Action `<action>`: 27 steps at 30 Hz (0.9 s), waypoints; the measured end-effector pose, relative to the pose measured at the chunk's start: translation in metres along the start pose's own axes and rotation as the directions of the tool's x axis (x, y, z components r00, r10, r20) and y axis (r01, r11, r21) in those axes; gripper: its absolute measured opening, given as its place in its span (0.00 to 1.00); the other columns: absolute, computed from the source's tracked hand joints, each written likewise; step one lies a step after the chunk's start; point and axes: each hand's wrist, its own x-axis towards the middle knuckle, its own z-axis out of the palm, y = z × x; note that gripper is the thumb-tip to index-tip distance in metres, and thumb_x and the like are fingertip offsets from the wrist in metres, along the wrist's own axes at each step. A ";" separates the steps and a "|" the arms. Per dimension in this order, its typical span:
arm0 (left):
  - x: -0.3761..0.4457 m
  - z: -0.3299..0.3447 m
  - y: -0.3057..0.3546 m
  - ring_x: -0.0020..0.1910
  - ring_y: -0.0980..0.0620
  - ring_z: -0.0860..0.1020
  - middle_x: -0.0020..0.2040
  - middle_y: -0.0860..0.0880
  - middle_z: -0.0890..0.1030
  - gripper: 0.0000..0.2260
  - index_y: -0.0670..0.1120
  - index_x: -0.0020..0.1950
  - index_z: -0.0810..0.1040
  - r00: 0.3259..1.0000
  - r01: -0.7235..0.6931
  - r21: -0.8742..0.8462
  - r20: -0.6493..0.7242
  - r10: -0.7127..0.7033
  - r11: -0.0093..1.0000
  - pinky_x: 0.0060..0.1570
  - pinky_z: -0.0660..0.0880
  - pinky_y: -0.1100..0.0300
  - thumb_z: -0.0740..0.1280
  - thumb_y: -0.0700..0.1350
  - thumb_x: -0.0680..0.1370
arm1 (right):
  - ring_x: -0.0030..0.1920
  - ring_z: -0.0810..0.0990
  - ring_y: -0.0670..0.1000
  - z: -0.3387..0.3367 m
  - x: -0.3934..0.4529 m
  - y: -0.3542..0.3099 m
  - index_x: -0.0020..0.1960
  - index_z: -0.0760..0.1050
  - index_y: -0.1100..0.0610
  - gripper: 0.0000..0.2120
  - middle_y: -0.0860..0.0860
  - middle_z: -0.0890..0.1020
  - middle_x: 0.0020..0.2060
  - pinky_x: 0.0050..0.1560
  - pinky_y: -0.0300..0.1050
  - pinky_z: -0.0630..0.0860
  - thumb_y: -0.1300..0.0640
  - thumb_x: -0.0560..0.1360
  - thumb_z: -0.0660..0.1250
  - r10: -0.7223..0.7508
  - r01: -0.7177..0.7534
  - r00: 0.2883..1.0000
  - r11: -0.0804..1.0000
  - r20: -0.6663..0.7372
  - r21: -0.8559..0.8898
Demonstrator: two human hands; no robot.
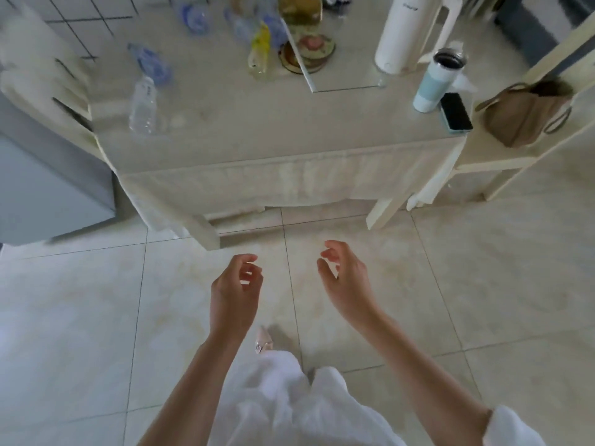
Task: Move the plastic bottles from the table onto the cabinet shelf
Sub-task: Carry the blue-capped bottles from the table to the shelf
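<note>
Standing short of the surface (289,130) with left hand (233,294) and right hand (346,281) empty, fingers loosely curled apart, we should step in and grip the nearest clear bottle (144,106), lying near its left edge, round the middle.

Cloth-covered table (273,136), clear plastic bottles (143,106) lying towards its left and far side, yellow-labelled bottle (260,53), white flask (404,32), open tumbler (436,80), black phone (455,111) at right edge

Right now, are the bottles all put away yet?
Not yet. Nothing looks moved: the clear bottle, a blue-labelled one and a yellow-labelled one sit on the table. The left hand and right hand are empty. No cabinet shelf is visible.
</note>
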 end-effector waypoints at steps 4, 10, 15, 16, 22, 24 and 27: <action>0.046 -0.015 -0.008 0.43 0.60 0.80 0.44 0.54 0.83 0.09 0.48 0.55 0.78 0.997 0.032 -0.003 -0.067 -0.032 0.999 0.43 0.76 0.66 0.65 0.39 0.78 | 0.56 0.77 0.49 0.023 0.048 -0.026 0.63 0.70 0.58 0.15 0.52 0.80 0.53 0.57 0.42 0.72 0.58 0.77 0.64 -0.051 0.051 0.998 0.999 0.045 0.007; 0.135 -0.043 -0.018 0.41 0.61 0.79 0.42 0.53 0.83 0.07 0.49 0.54 0.78 0.995 0.065 0.018 -0.071 -0.064 0.998 0.41 0.76 0.64 0.66 0.39 0.78 | 0.56 0.78 0.50 0.063 0.127 -0.074 0.64 0.70 0.58 0.16 0.52 0.81 0.53 0.59 0.46 0.74 0.58 0.77 0.63 -0.096 0.095 0.994 0.995 0.060 0.026; 0.222 -0.064 -0.015 0.39 0.60 0.79 0.41 0.53 0.83 0.07 0.48 0.54 0.79 0.997 0.014 0.041 -0.078 -0.011 0.999 0.42 0.76 0.61 0.66 0.40 0.78 | 0.56 0.78 0.51 0.089 0.195 -0.117 0.64 0.69 0.59 0.17 0.54 0.80 0.53 0.59 0.49 0.74 0.58 0.77 0.63 -0.115 0.113 0.992 0.993 0.044 0.036; 0.237 -0.066 -0.013 0.40 0.59 0.79 0.41 0.53 0.82 0.07 0.48 0.54 0.79 0.997 0.006 0.039 -0.075 -0.003 0.999 0.43 0.77 0.60 0.66 0.40 0.78 | 0.56 0.78 0.51 0.092 0.208 -0.123 0.64 0.70 0.60 0.17 0.54 0.81 0.53 0.59 0.49 0.74 0.58 0.77 0.64 -0.117 0.116 0.993 0.993 0.034 0.036; 0.314 -0.071 0.000 0.41 0.57 0.79 0.41 0.52 0.82 0.07 0.47 0.54 0.80 0.997 0.001 0.009 -0.082 0.000 1.000 0.42 0.73 0.66 0.66 0.40 0.77 | 0.55 0.78 0.51 0.102 0.279 -0.153 0.63 0.70 0.60 0.16 0.54 0.81 0.52 0.57 0.45 0.74 0.58 0.77 0.64 -0.143 0.141 0.989 0.989 0.024 0.054; 0.335 -0.069 0.005 0.39 0.57 0.78 0.41 0.52 0.81 0.07 0.46 0.53 0.80 0.995 -0.009 0.021 -0.094 0.011 1.000 0.40 0.70 0.70 0.66 0.39 0.77 | 0.55 0.79 0.51 0.103 0.300 -0.159 0.62 0.71 0.60 0.16 0.54 0.81 0.51 0.56 0.46 0.74 0.58 0.76 0.65 -0.161 0.159 0.987 0.986 0.019 0.053; 0.379 -0.062 0.017 0.38 0.57 0.78 0.40 0.53 0.81 0.06 0.46 0.53 0.80 0.992 0.007 0.026 -0.124 -0.004 1.000 0.38 0.68 0.73 0.66 0.39 0.77 | 0.55 0.79 0.50 0.106 0.347 -0.167 0.63 0.71 0.59 0.16 0.53 0.81 0.51 0.56 0.45 0.74 0.57 0.76 0.65 -0.177 0.174 0.983 0.983 0.046 0.050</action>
